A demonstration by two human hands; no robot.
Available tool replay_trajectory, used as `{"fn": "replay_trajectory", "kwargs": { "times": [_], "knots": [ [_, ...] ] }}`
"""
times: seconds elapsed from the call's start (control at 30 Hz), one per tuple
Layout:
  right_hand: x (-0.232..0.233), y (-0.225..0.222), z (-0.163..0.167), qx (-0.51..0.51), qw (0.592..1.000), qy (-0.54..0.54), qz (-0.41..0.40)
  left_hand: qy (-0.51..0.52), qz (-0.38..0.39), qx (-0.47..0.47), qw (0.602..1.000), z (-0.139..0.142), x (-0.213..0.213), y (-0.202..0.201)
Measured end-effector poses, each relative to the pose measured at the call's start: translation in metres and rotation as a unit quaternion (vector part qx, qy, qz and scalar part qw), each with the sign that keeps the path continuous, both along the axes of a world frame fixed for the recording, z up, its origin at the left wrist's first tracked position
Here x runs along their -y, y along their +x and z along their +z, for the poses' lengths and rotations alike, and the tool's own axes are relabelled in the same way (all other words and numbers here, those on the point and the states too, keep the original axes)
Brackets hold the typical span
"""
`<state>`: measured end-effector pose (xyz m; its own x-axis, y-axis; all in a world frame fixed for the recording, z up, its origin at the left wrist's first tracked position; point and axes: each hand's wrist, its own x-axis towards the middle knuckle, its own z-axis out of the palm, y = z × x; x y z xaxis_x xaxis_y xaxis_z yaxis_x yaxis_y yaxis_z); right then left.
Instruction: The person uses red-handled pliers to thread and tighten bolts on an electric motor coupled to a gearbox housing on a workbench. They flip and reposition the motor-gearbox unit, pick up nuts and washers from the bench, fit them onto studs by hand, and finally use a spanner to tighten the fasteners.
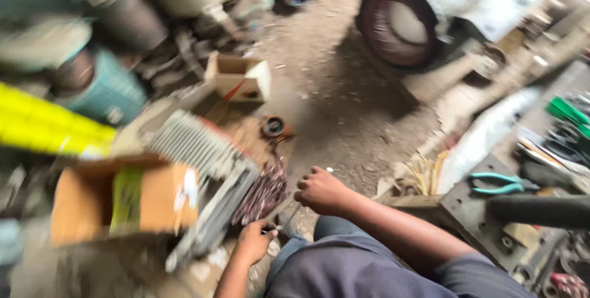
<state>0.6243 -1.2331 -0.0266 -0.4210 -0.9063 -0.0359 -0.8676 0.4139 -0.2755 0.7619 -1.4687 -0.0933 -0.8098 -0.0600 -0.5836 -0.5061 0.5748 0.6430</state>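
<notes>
The picture is blurred by motion. My right hand point(321, 191) is curled above my knee, and a thin bright piece shows at its fingertips; what it is I cannot tell. My left hand point(255, 241) is lower, near the ground, fingers closed around a small dark object beside a bundle of dark reddish coiled wire point(264, 193). A grey finned metal housing point(206, 169) lies just left of that bundle. My legs in grey trousers point(344, 267) fill the bottom middle.
An open cardboard box point(123, 196) sits at the left, a smaller one point(239, 76) farther off. A large motor stator point(399, 27) lies at the top right. Teal-handled pliers point(501, 182) rest on a metal plate at the right. A small round part point(273, 126) lies on the dirt floor.
</notes>
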Motion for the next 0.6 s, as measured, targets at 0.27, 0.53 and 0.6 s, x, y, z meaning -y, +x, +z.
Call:
{"fn": "replay_trajectory", "kwargs": {
  "times": [0.27, 0.53, 0.6],
  "knots": [
    [-0.028, -0.171, -0.03, -0.052, 0.981, 0.025, -0.183, -0.003, -0.137, -0.032, 0.99, -0.022, -0.025, -0.249],
    [-0.176, -0.335, -0.035, -0.023, 0.955, 0.056, -0.292, 0.025, -0.233, -0.046, 0.971, -0.011, -0.171, -0.48],
    [-0.236, -0.363, -0.022, -0.012, 0.941, 0.015, -0.337, 0.066, -0.235, -0.068, 0.967, -0.003, -0.218, -0.536]
  ]
}}
